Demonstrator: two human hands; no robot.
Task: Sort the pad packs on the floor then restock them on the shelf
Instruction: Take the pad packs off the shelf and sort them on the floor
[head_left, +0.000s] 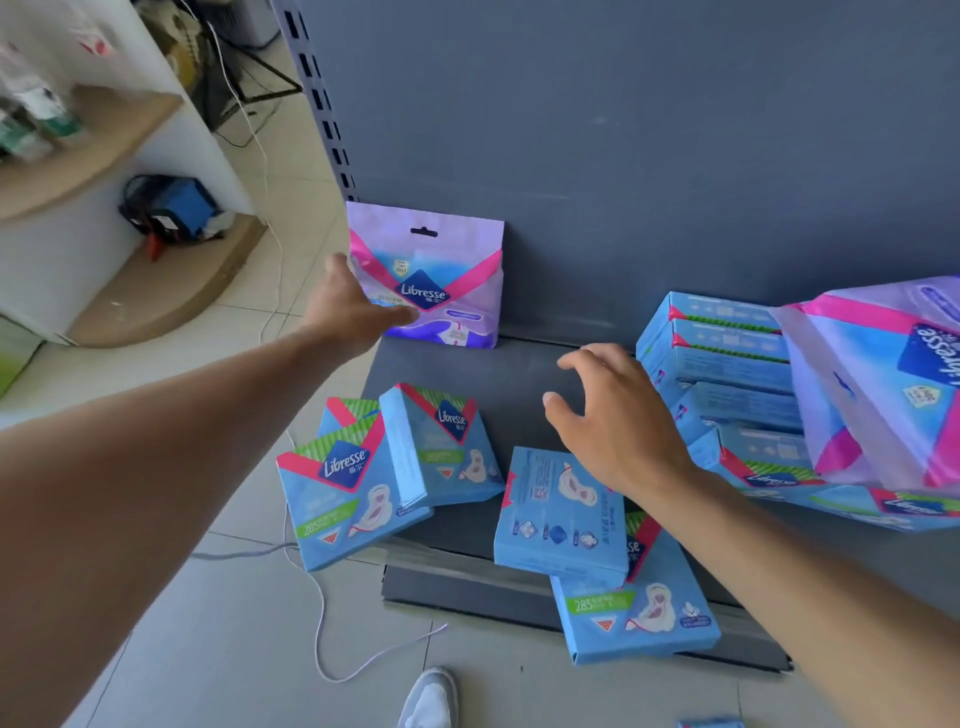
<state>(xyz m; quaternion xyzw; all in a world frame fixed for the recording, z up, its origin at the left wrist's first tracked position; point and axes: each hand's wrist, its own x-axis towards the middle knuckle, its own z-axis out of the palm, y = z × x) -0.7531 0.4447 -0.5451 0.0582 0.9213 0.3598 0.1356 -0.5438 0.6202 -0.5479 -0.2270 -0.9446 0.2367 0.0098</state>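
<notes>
Restocking in progress: purple pack stood at the shelf's back-left corner.

Left hand (358, 306), fingers extended, presses the upright purple pack (431, 275) against the back panel, likely to keep it standing. Blue packs (358, 483) lie scattered along the shelf (524, 384) front edge, some overhanging, unsorted. Right hand (613, 421) hovers spread and empty mid-shelf. Stacked blue packs (717, 343) and a second purple pack (883, 384) occupy the right end.
</notes>
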